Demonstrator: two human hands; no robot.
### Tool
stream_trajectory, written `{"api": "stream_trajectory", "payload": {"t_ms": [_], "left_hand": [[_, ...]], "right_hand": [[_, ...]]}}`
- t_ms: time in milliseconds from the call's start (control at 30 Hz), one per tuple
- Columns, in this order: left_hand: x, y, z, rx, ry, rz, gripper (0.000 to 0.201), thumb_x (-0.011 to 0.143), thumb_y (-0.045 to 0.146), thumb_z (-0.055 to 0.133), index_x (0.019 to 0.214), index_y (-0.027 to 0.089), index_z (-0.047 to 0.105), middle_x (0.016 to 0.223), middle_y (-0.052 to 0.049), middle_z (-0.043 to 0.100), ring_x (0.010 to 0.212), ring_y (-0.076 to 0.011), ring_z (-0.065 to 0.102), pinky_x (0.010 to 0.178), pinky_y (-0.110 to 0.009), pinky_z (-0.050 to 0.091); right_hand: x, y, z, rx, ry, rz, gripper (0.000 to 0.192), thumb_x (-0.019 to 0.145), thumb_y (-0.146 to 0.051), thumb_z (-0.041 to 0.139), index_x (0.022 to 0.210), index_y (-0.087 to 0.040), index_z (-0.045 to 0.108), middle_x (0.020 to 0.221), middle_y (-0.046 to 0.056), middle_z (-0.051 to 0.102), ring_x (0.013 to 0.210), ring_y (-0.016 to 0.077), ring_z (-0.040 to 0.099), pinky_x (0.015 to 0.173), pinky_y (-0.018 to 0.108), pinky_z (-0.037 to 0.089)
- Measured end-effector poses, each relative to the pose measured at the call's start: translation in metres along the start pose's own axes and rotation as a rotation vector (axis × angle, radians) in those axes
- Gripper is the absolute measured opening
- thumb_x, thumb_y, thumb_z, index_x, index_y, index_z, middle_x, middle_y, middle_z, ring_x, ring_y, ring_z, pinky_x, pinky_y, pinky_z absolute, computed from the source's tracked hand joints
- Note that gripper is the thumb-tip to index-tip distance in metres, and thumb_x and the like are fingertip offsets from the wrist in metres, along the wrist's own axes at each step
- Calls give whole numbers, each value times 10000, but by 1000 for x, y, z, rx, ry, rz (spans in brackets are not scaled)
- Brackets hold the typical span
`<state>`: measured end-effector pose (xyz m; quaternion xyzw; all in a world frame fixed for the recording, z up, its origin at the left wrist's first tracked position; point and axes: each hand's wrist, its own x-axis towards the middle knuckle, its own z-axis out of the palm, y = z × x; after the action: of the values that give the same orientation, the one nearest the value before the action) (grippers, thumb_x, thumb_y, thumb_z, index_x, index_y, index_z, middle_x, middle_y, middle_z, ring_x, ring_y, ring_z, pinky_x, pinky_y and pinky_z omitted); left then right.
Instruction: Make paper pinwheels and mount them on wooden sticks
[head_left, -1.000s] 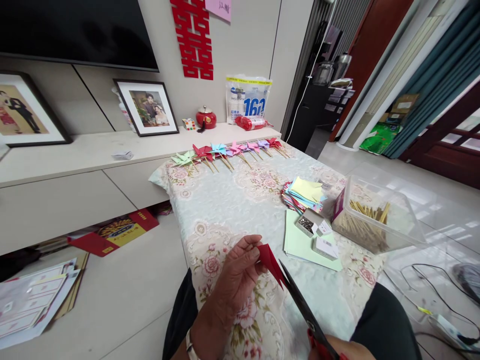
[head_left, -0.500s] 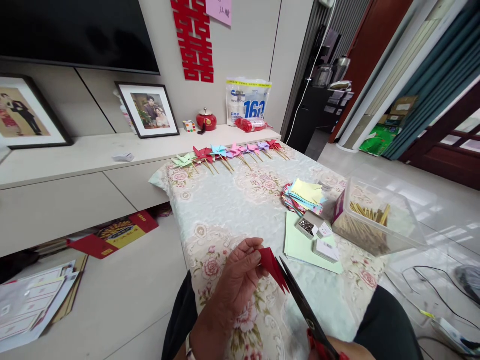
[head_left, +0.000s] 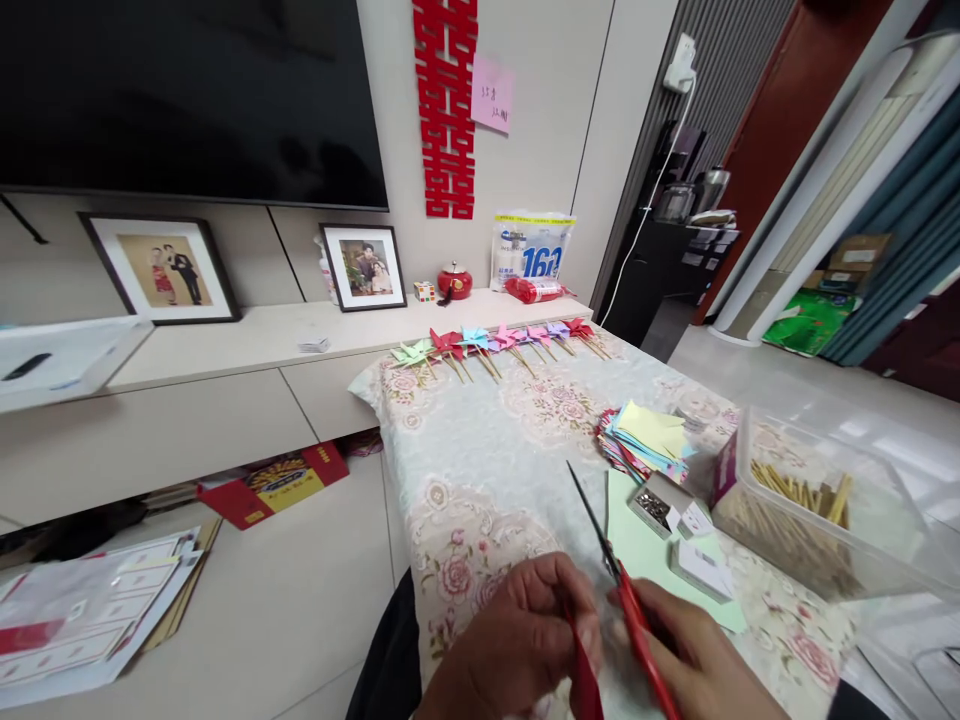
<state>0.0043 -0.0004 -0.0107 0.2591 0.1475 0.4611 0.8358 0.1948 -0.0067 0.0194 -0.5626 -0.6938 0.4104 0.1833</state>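
Note:
My left hand (head_left: 525, 635) is low in the middle of the view, its fingers pinched round a piece of red paper (head_left: 585, 680) that I see nearly edge-on. Close beside it on the right, my right hand (head_left: 686, 640) grips the red handles of a pair of scissors (head_left: 613, 568). The dark blades point up and away over the flowered tablecloth, apart from the paper, and look closed together. Part of the paper is hidden behind the left fingers.
Paper pinwheels on sticks (head_left: 495, 345) line the table's far edge. To the right lie stacked coloured paper (head_left: 651, 435), light green sheets (head_left: 622, 510), an open box of small metal pieces (head_left: 655, 508), a white box (head_left: 701, 570) and a clear bin of sticks (head_left: 806, 540).
Both hands have come nearer together and lower in view. The scissors have swung away from the paper to point upward, and the red paper has turned edge-on. The camera view has shifted.

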Motion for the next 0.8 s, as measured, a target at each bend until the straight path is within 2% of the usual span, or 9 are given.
{"api": "stream_trajectory", "payload": {"t_ms": [100,167,300,400,467,567,700,733,800], "left_hand": [[-5,2,1,30,-78,-39,196,593,129,843,659,152,659,536,-10,597,451,-98,517,461,-211,355],[-5,3,-1,46,-113,-74,221,581,161,879,652,146,671,565,-19,606,500,-100,532,501,-212,370],[-3,5,-7,49,-175,-99,290,544,260,930,656,146,688,597,-25,615,551,-102,538,536,-208,378],[-1,5,-8,33,-131,-76,300,545,260,929,688,127,702,619,-33,628,536,-85,538,521,-195,365],[1,4,-8,45,-109,-77,294,527,221,928,665,120,689,602,-33,632,518,-83,542,501,-189,359],[6,1,-9,49,-18,-50,281,530,178,914,627,132,654,541,-9,621,451,-78,521,461,-189,357],[27,6,-9,-89,346,87,295,628,245,884,836,165,691,674,3,693,544,-105,612,515,-204,452],[35,11,-8,-80,449,121,343,613,231,892,881,160,690,722,-11,718,577,-107,626,530,-204,468],[54,22,-5,-13,572,177,408,543,221,915,860,137,673,694,-16,711,578,-117,621,524,-216,483]], "right_hand": [[47,-20,1,-387,53,7,218,892,-349,525,793,-175,611,768,57,677,677,186,555,631,291,366],[76,-34,8,-533,67,-16,131,838,-260,549,817,-164,635,815,87,692,712,205,585,638,296,341],[121,-57,34,-556,119,-135,154,846,-208,544,893,-126,665,912,145,699,824,240,630,697,305,362],[137,-65,50,-508,93,-218,129,867,-189,562,923,-136,667,972,127,686,864,224,630,743,296,394],[139,-63,50,-479,57,-295,92,885,-191,585,875,-169,674,989,92,685,934,211,621,803,283,411],[137,-47,32,-281,73,-380,129,904,-215,594,825,-194,693,911,55,705,919,207,623,833,297,429],[132,-13,1,353,264,-318,260,910,-429,616,899,-193,723,757,41,705,721,199,631,711,325,469],[131,-5,-5,525,299,-291,329,884,-505,639,916,-190,729,743,43,705,696,196,630,689,326,479],[130,7,-13,811,311,-248,437,815,-598,697,933,-181,749,766,63,727,676,190,639,665,324,497]]}}
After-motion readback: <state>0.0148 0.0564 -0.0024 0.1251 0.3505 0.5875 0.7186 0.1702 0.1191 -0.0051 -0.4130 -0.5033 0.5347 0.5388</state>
